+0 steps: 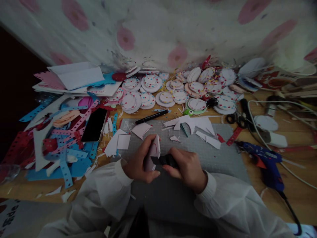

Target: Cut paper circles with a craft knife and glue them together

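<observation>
My left hand [142,163] is closed on a folded piece of white paper [155,148], which stands upright and bears a red curved line. In my right hand [187,165] is a black utility knife [168,160], its dark, wide blade pointing left and touching or just in front of the paper's fold; I cannot tell which. Both hands are above a grey cutting mat [223,158]. Scattered on the mat beyond them are white paper offcuts [204,124], a curved paper piece [141,131] and a black marker [151,117].
Several small layered paper hats [151,82] with coloured dots line the back. At left lie a phone [94,125] and a heap of coloured paper strips [74,132]. A blue glue gun [268,165], its cable and black-handled scissors [236,119] are at right.
</observation>
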`<state>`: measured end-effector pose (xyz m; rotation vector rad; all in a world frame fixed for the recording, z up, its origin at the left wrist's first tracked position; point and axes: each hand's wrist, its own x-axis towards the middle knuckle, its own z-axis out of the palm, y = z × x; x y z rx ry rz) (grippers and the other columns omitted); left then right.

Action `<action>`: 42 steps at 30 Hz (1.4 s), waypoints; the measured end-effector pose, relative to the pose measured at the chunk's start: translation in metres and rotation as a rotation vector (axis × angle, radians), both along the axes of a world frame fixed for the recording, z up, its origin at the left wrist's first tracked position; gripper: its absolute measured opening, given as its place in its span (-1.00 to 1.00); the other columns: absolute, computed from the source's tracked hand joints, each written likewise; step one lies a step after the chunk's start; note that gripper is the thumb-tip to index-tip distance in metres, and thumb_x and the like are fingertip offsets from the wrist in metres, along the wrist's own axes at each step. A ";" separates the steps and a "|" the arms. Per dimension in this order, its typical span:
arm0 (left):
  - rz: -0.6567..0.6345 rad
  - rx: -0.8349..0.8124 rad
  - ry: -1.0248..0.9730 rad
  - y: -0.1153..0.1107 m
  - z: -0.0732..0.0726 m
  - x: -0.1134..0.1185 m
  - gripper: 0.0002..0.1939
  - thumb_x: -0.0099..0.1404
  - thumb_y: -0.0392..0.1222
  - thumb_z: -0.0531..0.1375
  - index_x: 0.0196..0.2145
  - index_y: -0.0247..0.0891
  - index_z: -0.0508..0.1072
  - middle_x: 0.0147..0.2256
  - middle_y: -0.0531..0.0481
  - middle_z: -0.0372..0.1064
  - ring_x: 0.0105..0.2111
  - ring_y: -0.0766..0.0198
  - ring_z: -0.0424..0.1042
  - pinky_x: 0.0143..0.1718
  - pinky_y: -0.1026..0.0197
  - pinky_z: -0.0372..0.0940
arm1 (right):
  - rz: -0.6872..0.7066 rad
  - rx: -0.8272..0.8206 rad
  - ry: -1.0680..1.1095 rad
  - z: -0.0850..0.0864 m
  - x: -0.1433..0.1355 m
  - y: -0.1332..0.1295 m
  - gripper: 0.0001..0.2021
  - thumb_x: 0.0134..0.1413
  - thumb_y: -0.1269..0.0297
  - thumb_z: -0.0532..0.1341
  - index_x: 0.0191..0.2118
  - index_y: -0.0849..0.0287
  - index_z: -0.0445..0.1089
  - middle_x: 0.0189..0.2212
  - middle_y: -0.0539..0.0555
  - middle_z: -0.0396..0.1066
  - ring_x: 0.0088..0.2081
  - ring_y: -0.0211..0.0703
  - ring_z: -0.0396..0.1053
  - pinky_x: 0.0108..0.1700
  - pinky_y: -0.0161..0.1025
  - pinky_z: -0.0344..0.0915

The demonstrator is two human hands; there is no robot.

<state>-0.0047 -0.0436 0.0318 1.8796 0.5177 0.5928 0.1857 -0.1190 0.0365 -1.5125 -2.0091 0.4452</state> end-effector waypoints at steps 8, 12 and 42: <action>0.014 0.028 -0.014 -0.002 -0.003 -0.001 -0.17 0.03 0.05 0.22 0.19 -0.18 -0.01 0.05 -0.21 0.09 0.03 -0.12 0.22 0.06 -0.17 0.21 | -0.026 -0.001 -0.030 0.000 -0.001 0.001 -0.39 0.20 -0.29 -0.17 -0.49 0.13 0.26 -0.66 0.02 0.33 -0.61 -0.24 0.24 -0.53 -0.28 -0.08; 0.056 0.060 0.000 -0.003 -0.001 -0.002 -0.17 0.01 0.04 0.22 0.18 -0.14 0.00 0.03 -0.18 0.12 0.00 -0.09 0.25 0.05 -0.15 0.22 | -0.038 -0.005 -0.026 0.000 -0.002 0.001 -0.38 0.19 -0.31 -0.18 -0.50 0.13 0.26 -0.66 0.03 0.33 -0.62 -0.23 0.24 -0.54 -0.28 -0.10; 0.347 0.398 0.310 -0.005 -0.003 0.015 -0.07 -0.11 0.00 0.35 0.15 -0.34 0.07 0.01 -0.35 0.23 0.03 -0.22 0.31 -0.01 -0.22 0.33 | -0.267 -0.710 0.979 0.006 0.000 0.013 -0.61 -0.12 0.03 0.36 -0.26 0.23 0.41 -0.73 -0.18 0.12 -0.74 -0.45 -0.01 -0.72 -0.40 -0.06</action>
